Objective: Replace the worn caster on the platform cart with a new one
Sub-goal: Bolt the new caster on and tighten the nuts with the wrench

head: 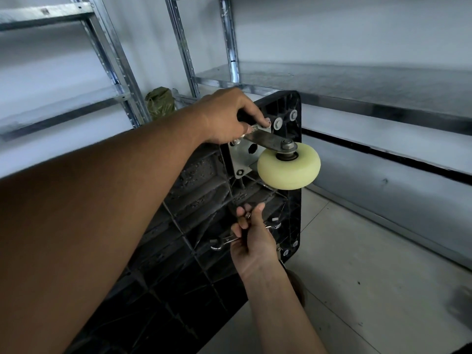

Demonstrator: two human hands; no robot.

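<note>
text: none legible | labels: none | brands: none | numbers: none | signs: none

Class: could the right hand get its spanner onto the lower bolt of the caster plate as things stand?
Probably yes. The right hand holds the spanner just below the lower bolt, nothing lies between, and the wheel sits off to one side.

Metal racks, green bag and pale floor sitting in the background.
Galvanised shelf [357,83] running along the white wall [332,29] on the right, with a perforated upright [182,47] standing at its left end. Second rack [46,14] showing at upper left. Crumpled green bag [159,102] lying low between the two racks. Pale tiled floor [370,277] showing lower right, with a dark blurred thing [462,302] sitting at the right edge, unidentifiable.
</note>
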